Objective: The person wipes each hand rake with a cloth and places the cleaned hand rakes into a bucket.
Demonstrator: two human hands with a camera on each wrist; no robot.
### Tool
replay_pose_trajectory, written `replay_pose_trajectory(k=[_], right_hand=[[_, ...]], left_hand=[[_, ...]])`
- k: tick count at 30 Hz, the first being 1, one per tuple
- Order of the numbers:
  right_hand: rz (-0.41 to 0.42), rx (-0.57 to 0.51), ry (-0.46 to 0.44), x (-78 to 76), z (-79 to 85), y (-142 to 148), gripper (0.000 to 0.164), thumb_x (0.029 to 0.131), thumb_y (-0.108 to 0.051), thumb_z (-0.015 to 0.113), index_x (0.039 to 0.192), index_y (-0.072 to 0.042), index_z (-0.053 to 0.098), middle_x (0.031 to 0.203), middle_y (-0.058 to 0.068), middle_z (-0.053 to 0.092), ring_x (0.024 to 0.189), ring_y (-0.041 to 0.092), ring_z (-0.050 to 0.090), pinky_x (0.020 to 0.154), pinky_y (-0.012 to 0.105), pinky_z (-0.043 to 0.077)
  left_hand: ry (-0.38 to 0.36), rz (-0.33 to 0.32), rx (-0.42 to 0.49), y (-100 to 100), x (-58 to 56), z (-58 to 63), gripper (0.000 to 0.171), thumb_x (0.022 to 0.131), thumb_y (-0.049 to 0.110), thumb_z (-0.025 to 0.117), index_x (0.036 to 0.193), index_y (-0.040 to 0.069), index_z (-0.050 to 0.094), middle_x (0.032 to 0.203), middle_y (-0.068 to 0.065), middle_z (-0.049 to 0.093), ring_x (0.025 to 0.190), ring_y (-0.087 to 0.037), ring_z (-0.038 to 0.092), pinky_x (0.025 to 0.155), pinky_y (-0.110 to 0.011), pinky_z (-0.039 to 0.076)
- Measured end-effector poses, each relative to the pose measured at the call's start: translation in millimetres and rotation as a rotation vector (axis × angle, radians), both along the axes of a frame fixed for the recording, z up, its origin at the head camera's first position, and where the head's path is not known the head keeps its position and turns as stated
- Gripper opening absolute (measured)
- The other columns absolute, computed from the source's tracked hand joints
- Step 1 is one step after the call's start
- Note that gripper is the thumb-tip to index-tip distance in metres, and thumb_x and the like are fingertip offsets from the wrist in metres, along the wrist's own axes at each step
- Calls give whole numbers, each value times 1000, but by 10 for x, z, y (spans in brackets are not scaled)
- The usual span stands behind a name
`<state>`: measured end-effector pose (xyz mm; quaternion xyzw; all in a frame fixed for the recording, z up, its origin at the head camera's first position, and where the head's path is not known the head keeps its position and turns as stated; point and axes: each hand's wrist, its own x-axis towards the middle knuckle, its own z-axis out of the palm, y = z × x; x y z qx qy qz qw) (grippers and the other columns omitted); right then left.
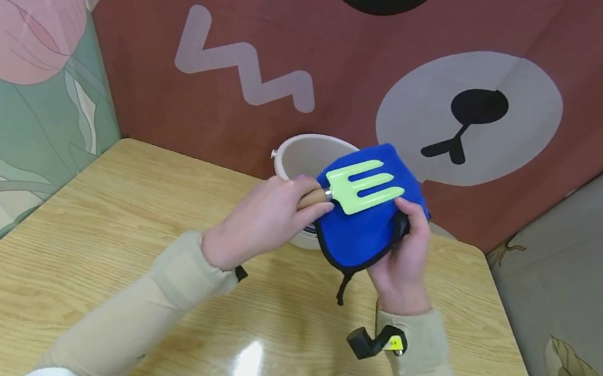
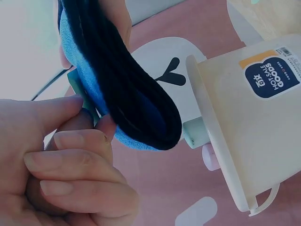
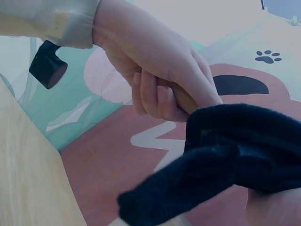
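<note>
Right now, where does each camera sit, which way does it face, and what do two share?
Head: worn on the head, looking forward and down; shows both sleeves, the left hand gripping the fork, the right hand holding the blue cloth.
Left wrist: worn there, looking past the left hand toward the cloth and bucket; some of the right hand shows.
Right wrist: worn there, looking across the cloth at the left hand; some of the right hand shows too.
Head and left wrist both show the bucket.
</note>
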<state>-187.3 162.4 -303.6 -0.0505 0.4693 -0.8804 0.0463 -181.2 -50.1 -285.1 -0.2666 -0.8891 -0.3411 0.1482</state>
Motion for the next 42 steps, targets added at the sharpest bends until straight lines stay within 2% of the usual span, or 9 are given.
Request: replay_pose_trajectory(k=[6,12,19,23,32,36,39,42], right_hand=[[-50,-23,9,-33,37,63,59,104,-38,46,156,-33,19,159,0,33,144,25,35,114,48,35],[-99,5,-23,-54,43,132,64,102,-44,48,156,-37,14,161,-1,29,146,25,32,116,50,31],[-179,-15,20,-65,104,279,64,100,-48,50,154,-40,17,162,-3,28,147,27,29,116,51,26],[-203,-12,45,-60,140,339,62,100,-48,50,153,-41,18,162,-3,27,147,29,28,116,53,25],[-227,-24,41,-43,154,407,60,100,-46,50,152,-42,21,161,-3,28,147,28,27,116,53,23],[-228,-33,44,-43,155,447,59,100,-45,50,151,-42,22,161,-3,28,147,28,27,116,53,23],[-228,-51,44,-34,156,480,57,100,-45,50,150,-41,23,161,-3,28,146,28,27,116,52,23],[-230,-73,45,-27,157,509,56,100,-43,50,150,-40,25,161,-3,29,146,27,28,116,51,23]], left_hand=[[12,0,-8,-38,-4,10,26,101,34,61,91,10,63,66,-1,51,51,-12,51,49,-27,40],[23,10,-5,-67,5,30,24,100,32,63,87,12,64,66,0,54,52,-12,52,50,-27,41],[95,79,12,-174,-50,83,28,100,31,62,79,12,63,62,2,48,49,-15,45,49,-30,36],[114,107,18,-218,-79,122,32,100,31,63,73,14,57,60,2,39,50,-15,38,50,-31,32],[102,125,34,-273,-124,201,40,100,32,62,68,14,45,59,2,33,49,-14,33,50,-30,29],[86,172,41,-300,-153,242,31,98,26,61,74,10,51,61,0,37,52,-17,41,50,-32,34],[46,206,29,-322,-173,276,19,97,23,58,93,5,59,63,-3,46,52,-21,48,49,-34,40],[-21,227,21,-344,-194,320,26,95,21,56,112,2,55,66,-7,54,52,-23,52,50,-35,44]])
